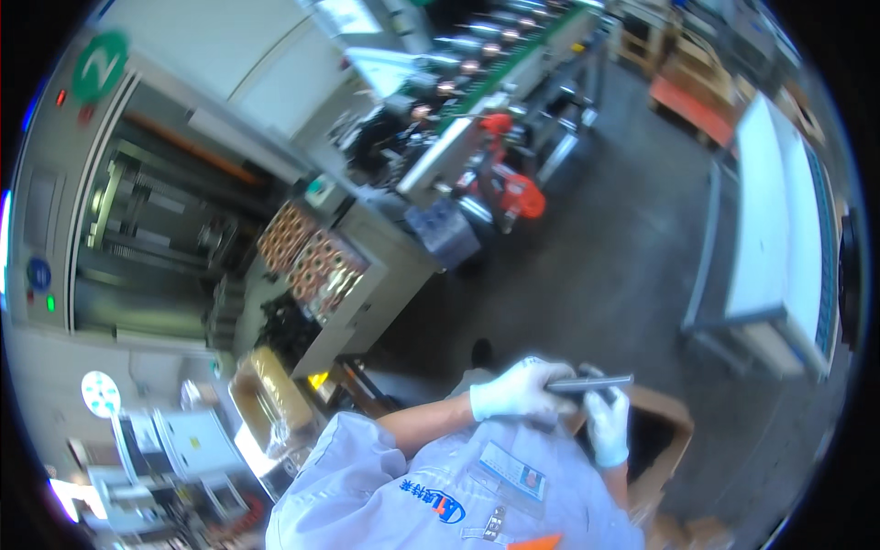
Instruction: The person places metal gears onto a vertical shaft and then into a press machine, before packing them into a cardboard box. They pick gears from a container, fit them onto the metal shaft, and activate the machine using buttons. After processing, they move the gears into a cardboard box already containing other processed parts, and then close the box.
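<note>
A slim grey bar-shaped piece [591, 383], seemingly metal, is held in front of my chest; its exact kind cannot be made out. My left hand [524, 390], in a white glove, is closed around its left end. From below, my right hand [607, 429], also gloved in white, grips it near the middle with bent fingers. Beneath my right hand stands an open cardboard box [678, 426] with a dark inside, partly hidden by my arm.
Copper-coloured ring-ended parts [321, 266] stand in rows on a machine table [390, 275] at left. Beside it is an open machine bay [156, 229]. A conveyor [513, 69] carries shiny parts at the back. A white sloped rack [779, 238] stands at right, a lined carton [268, 399] at lower left.
</note>
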`<state>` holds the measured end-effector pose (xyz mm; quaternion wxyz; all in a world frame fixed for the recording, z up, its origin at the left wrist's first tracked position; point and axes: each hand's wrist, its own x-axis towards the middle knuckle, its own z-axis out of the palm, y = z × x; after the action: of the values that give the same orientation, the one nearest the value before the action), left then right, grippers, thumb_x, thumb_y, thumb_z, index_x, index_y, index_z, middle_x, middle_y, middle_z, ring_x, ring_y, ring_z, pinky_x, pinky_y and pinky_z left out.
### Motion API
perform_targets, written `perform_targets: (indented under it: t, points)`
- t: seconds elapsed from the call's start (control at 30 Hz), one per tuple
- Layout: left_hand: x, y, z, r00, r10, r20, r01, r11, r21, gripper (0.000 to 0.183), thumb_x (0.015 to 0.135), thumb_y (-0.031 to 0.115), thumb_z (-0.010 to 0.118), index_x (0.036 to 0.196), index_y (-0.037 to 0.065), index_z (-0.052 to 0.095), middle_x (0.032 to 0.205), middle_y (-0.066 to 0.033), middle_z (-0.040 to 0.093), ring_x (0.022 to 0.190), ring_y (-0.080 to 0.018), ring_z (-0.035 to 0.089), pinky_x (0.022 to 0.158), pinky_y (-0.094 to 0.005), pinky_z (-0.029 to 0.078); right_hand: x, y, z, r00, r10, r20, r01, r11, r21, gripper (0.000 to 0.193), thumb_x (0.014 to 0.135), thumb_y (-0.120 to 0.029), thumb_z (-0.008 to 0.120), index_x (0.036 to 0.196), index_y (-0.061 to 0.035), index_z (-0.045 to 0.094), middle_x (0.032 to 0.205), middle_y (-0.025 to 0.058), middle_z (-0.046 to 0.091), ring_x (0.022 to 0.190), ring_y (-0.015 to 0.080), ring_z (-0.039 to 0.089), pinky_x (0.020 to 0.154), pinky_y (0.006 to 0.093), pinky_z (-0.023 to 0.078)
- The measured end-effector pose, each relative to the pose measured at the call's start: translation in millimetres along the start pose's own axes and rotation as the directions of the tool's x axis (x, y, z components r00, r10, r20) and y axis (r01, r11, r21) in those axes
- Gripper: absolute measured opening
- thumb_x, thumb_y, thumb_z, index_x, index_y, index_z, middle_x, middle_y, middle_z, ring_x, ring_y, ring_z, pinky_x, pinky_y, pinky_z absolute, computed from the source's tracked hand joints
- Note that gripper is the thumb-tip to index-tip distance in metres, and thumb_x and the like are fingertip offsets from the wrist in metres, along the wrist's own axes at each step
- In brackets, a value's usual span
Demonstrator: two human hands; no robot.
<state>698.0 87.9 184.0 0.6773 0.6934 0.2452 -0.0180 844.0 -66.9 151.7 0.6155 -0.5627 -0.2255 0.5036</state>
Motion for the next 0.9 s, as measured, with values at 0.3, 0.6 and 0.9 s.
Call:
perform_targets:
  t: [0.3,0.6,0.9]
  points:
    - [-114.4,-66.2,-102.6,0.839,-0.183,-0.513,-0.17,0.807,-0.566,0.024,0.089,0.016,0.075,0.105,0.0,0.068,0.077,0.0059,0.059,0.07,-0.0029,0.051,0.061,-0.024,0.043,101.7,11.8,156.3,0.894,0.161,0.419,-0.089,0.979,-0.186,0.049,0.093,-0.017,0.067,0.133,0.0081,0.056,0.114,0.0109,0.067,0.095,0.0153,0.064,0.087,0.0294,0.052]
    - [-224.8,-103.9,-151.2,0.116,-0.332,-0.936,-0.152,0.925,-0.347,0.013,0.09,0.013,0.069,0.097,0.002,0.07,0.07,0.0038,0.06,0.062,-0.0027,0.05,0.056,-0.0231,0.042,135.0,14.5,328.4,0.707,0.31,0.635,-0.097,0.933,-0.348,0.036,0.093,-0.004,0.067,0.127,0.0041,0.059,0.099,0.0082,0.066,0.084,0.0135,0.067,0.078,0.0263,0.055]
    - [-271.7,-129.4,-90.4,-0.22,-0.657,-0.721,-0.725,0.605,-0.329,0.021,0.091,0.015,0.074,0.103,0.0,0.064,0.064,0.0059,0.05,0.045,-0.0014,0.041,0.041,-0.0205,0.027,200.9,54.5,465.5,0.405,0.116,0.907,0.388,0.876,-0.285,0.019,0.091,-0.01,0.068,0.107,-0.001,0.072,0.088,0.0047,0.066,0.077,0.0076,0.059,0.068,0.0242,0.047]
